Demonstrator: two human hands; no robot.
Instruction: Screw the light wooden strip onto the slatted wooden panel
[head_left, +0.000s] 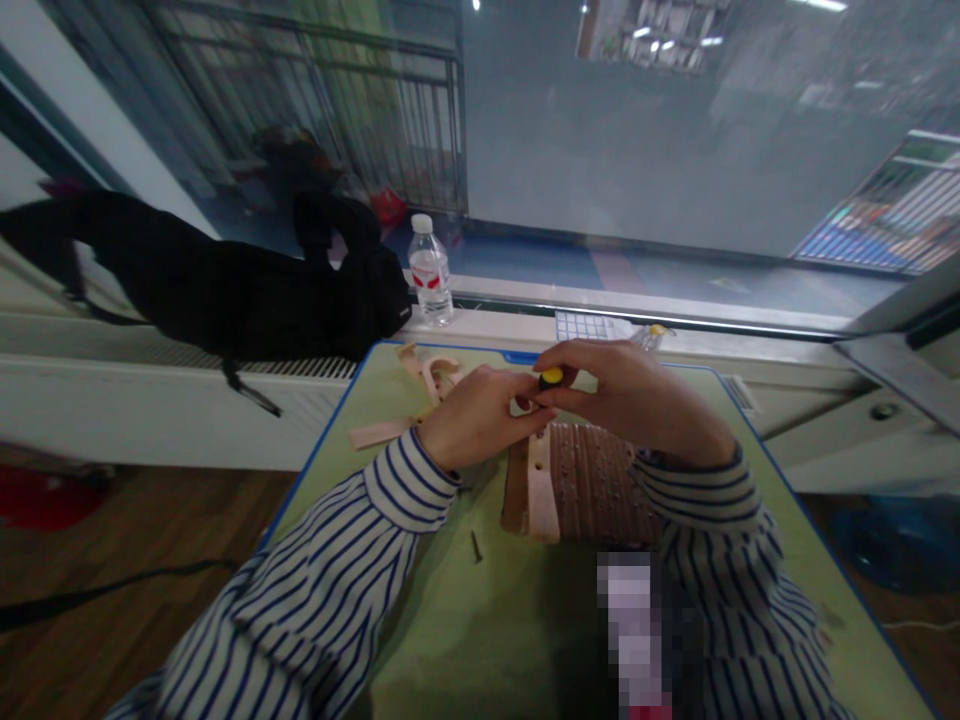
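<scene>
Green surface (457, 620) at lower centre, right hand (649, 400) grasping a yellow-topped tool (551, 379), left hand (476, 415) (hold unclear, probably steadying) beside it.

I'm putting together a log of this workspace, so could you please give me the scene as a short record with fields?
Right hand: fingers around a black-and-yellow handle
Left hand: beside it, grip unclear
Below the hands: pale wooden strip with holes, beside a ribbed brown piece
Loose on table: a screw or nail, pale wooden parts
On sill: water bottle, black bag
</scene>
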